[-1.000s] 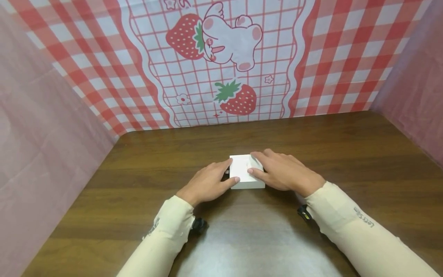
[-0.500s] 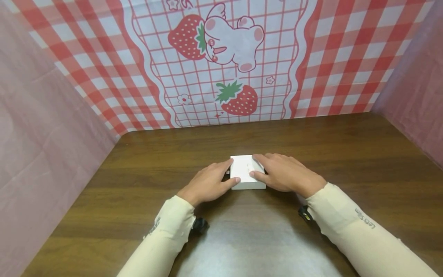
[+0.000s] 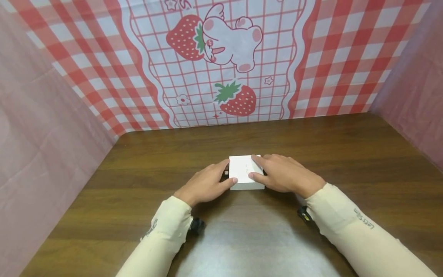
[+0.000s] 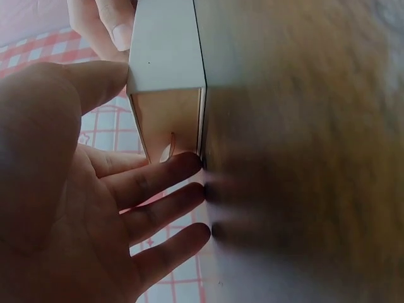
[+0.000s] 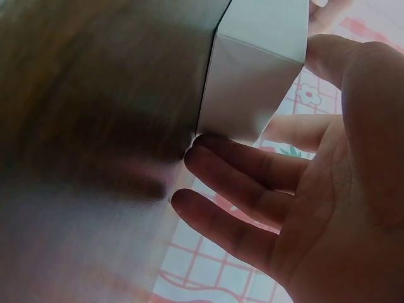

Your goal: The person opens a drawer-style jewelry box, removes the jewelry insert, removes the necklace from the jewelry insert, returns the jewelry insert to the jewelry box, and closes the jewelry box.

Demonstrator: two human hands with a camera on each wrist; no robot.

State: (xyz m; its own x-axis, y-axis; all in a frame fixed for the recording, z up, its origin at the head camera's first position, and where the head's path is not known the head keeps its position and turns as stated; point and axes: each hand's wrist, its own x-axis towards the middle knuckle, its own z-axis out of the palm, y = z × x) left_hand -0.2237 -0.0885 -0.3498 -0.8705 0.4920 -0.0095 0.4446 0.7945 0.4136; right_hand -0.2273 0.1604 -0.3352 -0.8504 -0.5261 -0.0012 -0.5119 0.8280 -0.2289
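White box (image 3: 241,169) flat, tab (image 4: 166,153) leftward

dark lettering (image 3: 363,218) marks both cream sleeves (image 3: 335,209).

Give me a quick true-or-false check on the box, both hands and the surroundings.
1. The white box sits on the wooden table. True.
2. The left hand is well away from the box. False: it touches the box's left end.
3. The right hand touches the box. True.
4. A small pale tab shows at the box's left end. True.
5. The backdrop is plain blue. False: it is red and white with strawberries.
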